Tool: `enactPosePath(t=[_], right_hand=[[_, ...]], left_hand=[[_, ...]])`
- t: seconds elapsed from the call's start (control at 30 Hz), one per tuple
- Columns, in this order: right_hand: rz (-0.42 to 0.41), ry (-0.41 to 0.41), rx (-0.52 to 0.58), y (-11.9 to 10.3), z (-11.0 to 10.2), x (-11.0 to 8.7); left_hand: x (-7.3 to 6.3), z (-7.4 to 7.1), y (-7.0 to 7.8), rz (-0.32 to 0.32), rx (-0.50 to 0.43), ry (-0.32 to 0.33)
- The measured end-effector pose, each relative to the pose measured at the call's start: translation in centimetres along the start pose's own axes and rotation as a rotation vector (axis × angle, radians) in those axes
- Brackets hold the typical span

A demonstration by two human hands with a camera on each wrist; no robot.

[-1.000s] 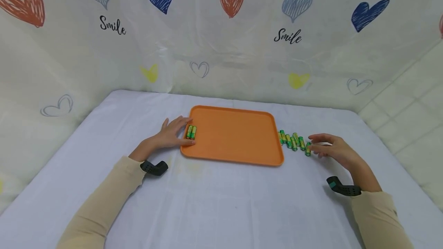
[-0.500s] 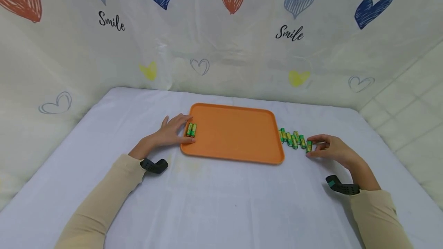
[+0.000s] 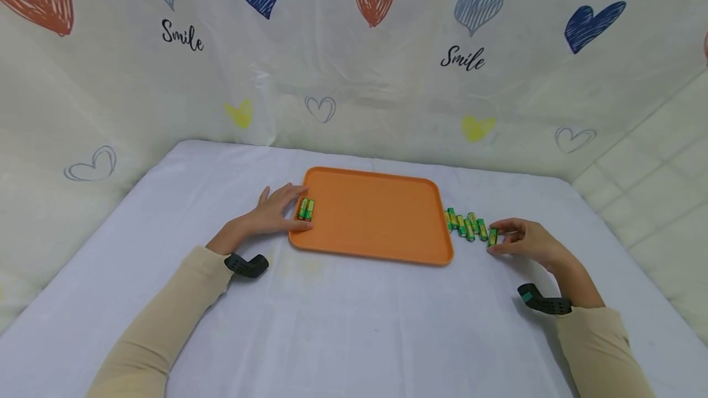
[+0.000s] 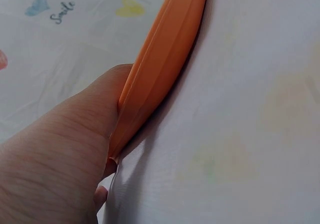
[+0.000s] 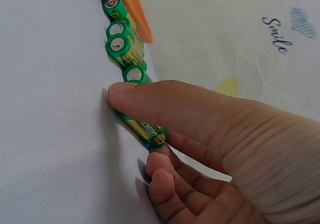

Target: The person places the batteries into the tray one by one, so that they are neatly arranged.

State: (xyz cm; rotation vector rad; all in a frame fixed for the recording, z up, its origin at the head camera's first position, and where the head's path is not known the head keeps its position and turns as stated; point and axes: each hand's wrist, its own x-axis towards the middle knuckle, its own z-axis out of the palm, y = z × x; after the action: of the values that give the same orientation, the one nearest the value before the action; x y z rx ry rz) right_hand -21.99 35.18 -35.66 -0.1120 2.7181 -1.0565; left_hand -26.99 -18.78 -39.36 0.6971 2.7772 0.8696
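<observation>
An orange tray (image 3: 376, 217) lies on the white cloth, with two green-and-yellow batteries (image 3: 306, 209) side by side at its left edge. My left hand (image 3: 268, 214) rests on that edge, fingers spread, thumb on the near side of the pair and fingertips on the far side. In the left wrist view the thumb side of the hand (image 4: 65, 134) lies along the tray's rim (image 4: 165, 53). Off the tray's right side, my right hand (image 3: 528, 240) pinches a battery (image 3: 493, 237) between thumb and fingers. The right wrist view shows the thumb covering part of this battery (image 5: 147, 129), close to the cloth.
Several more green batteries (image 3: 461, 226) lie in a staggered row between the tray's right edge and the right hand. A pale backdrop (image 3: 343, 66) printed with hearts and "Smile" stands behind the table. Black cameras sit on both wrists.
The right hand's fingers have closed on the end battery of the row, its thumb now against the near end. The left hand and the tray stay in place.
</observation>
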Motion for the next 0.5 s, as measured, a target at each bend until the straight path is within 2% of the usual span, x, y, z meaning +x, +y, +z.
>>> enactPosePath(t=[0.5], right_hand=[[0.03, -0.002, -0.01, -0.67, -0.04, -0.43]], left_hand=[[0.23, 0.14, -0.26, -0.011, 0.01, -0.008]])
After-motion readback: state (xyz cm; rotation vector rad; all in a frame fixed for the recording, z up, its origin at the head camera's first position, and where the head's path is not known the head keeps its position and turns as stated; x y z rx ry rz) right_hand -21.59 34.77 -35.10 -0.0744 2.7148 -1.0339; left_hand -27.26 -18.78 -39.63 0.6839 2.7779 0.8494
